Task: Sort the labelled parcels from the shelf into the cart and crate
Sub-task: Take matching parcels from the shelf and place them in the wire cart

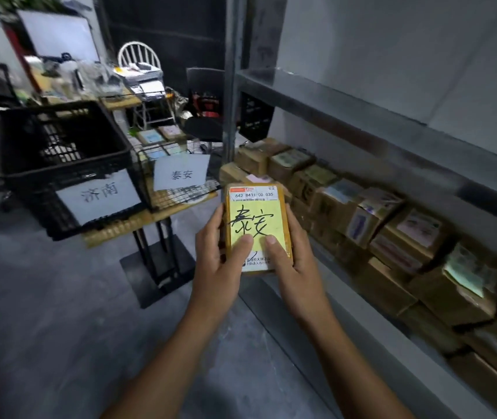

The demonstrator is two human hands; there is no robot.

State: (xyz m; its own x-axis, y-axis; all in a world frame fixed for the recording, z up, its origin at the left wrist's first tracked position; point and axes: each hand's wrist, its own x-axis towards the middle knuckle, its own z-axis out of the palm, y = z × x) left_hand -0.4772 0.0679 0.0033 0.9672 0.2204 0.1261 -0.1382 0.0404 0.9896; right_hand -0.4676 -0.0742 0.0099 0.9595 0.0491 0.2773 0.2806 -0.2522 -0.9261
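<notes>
**Spotter:** What's left of you?

**Operator:** Up and well left of my hands sits the black crate [23,164], its sign [99,196] reading 济南. Just right of it, nearer my hands, is the wire cart [147,182], signed 泰安. They stand side by side on the worktop [114,234], so a hasty toss could land in the wrong one.

**Spotter:** And your grip?

**Operator:** My left hand [217,261] and right hand [295,258] clamp the parcel [256,219] from either side, thumbs pressed on its yellow note, which reads 泰安. I'm holding it in the air between cart and shelf [362,116]. I judge it's for the cart.

**Spotter:** Other risks?

**Operator:** My thumbs could smudge or peel that note. Right of my hands, the shelved parcels [362,213] sit packed close, and a swinging elbow might knock one off.
</notes>
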